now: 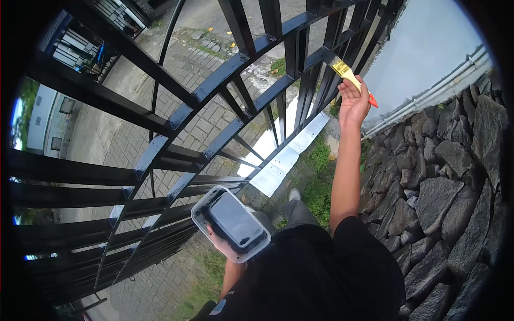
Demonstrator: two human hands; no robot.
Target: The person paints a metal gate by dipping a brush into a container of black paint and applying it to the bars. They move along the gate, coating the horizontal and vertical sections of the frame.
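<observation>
My right hand (354,104) is closed around the handle of a paintbrush (345,73) with a yellow ferrule and a red handle tip. The dark bristles touch or lie very close to a horizontal rail of the black metal gate (222,69), near the wall. Low in front of my body, my left hand (220,243) supports a clear plastic container (257,239) from below, its fingers partly seen through the plastic. Dark paint (234,216) lies in the container and smears its walls. The gate's bars look glossy black.
White sheets (276,170) lie on the ground under the gate. A pale wall (423,59) with pipes (436,91) rises on the right, above a dark stone wall (439,198). Paving (126,96) stretches beyond the gate; grass (319,187) grows near my feet.
</observation>
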